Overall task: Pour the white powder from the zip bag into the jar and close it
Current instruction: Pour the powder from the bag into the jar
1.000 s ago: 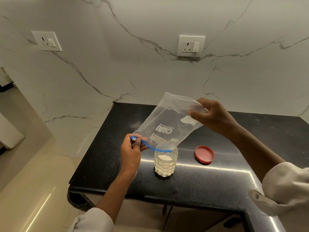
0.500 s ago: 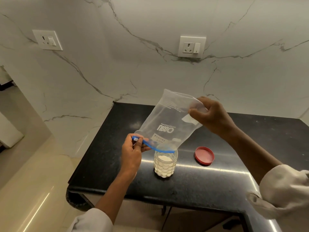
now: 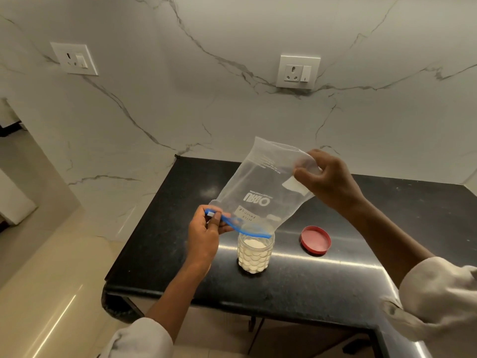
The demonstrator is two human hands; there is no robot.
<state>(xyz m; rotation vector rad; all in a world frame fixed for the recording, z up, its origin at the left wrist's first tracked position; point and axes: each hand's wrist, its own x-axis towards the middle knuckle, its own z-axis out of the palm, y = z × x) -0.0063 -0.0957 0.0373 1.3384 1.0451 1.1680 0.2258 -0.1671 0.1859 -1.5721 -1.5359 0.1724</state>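
Pouring nearly complete: left hand (image 3: 204, 237) pinches the zip bag (image 3: 260, 192) mouth over the jar (image 3: 255, 251); right hand (image 3: 327, 182) grips its raised bottom. Next: fetch the red lid (image 3: 315, 240) below the right hand.

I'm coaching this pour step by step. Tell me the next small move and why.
Probably set the bag aside and reach for the red lid. The bag, held upside down over the jar by both hands, looks empty; the jar holds powder and stands open, its lid lying beside it.
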